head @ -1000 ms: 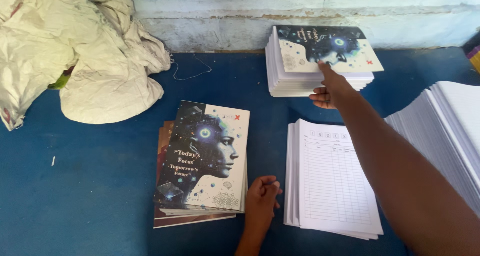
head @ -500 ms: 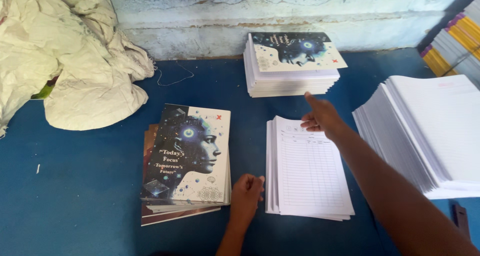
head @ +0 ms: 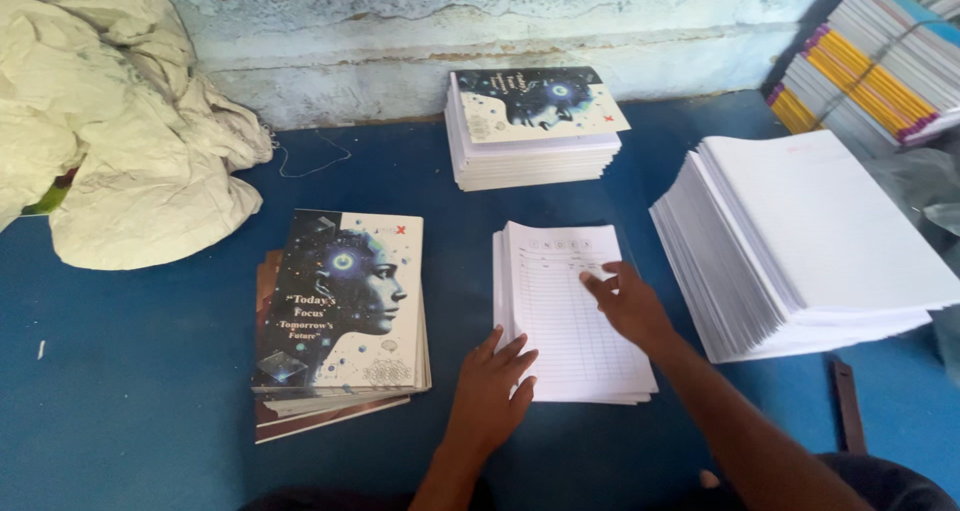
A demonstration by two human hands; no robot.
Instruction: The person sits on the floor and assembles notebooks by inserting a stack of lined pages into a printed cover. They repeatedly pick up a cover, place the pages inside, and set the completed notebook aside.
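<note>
A small stack of ruled white sheets lies in the middle of the blue table. My left hand rests flat at the stack's near left corner, fingers spread. Over the stack's right side, my right hand lies with its fingertips on the top sheet. Neither hand grips anything. To the left sits a short pile of notebook covers printed with a dark face design. A taller pile of the same covers stands at the back by the wall.
A thick stack of plain white paper fills the right side. Bundled notebooks with coloured spines lean at the far right. A crumpled cream cloth heaps at the back left. A dark strip lies near the right front.
My right hand has drawn back from the far pile of covers down onto the ruled sheets. My left hand has shifted onto the stack's near left corner. The view has swung right.
</note>
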